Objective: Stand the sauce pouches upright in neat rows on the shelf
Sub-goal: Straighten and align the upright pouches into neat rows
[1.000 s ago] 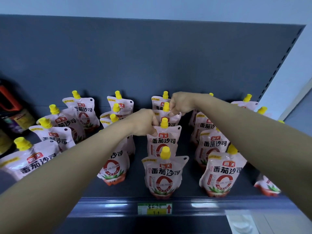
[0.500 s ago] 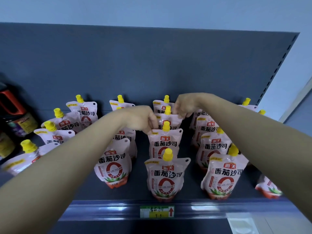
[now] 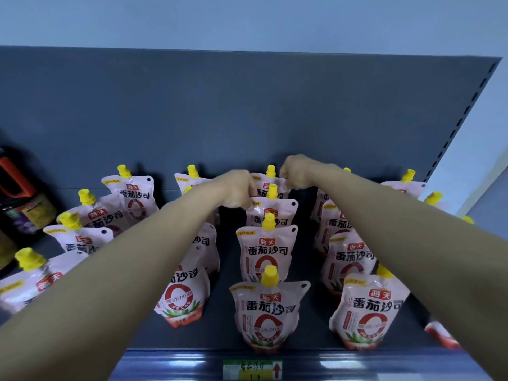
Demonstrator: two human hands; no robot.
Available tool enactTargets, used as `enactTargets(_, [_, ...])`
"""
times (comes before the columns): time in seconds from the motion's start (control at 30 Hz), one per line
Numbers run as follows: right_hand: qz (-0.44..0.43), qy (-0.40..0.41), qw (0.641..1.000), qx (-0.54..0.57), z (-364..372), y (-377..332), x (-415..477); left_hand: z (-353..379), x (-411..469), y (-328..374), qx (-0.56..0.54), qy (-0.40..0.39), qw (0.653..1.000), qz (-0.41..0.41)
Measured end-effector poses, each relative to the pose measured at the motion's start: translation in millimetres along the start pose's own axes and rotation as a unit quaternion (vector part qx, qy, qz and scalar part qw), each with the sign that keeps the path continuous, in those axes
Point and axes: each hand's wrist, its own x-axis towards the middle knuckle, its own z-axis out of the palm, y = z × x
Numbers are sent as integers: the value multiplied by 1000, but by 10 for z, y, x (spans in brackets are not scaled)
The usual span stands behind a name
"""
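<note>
Pink-and-white sauce pouches with yellow caps stand in rows on a dark shelf (image 3: 225, 325). The middle row runs from the front pouch (image 3: 268, 312) to the rear pouch (image 3: 268, 184). My left hand (image 3: 239, 192) pinches the top left corner of the second pouch from the back (image 3: 275, 213). My right hand (image 3: 298, 171) pinches the rear pouch's top right corner. My forearms hide parts of the neighbouring rows. The far-left pouches (image 3: 30, 281) lean over.
A dark bottle with an orange handle (image 3: 19, 204) stands at the far left. The grey back panel (image 3: 247, 105) rises close behind the rear pouches. A price label (image 3: 253, 369) sits on the front rail. One pouch (image 3: 439, 334) lies low at the right edge.
Both hands have moved farther back along the middle row, from the middle pouches to the rear ones. The pouches at the front have not moved.
</note>
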Motion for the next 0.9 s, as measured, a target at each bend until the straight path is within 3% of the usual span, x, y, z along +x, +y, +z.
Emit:
enactTargets(0.33, [-19,52,998,16,48,78,211,58,61,-21,-34,18,999,-16])
enactTargets(0.9, [-35,73,993,81,-181,170,54,73,73,-4,-30,24,999,-39])
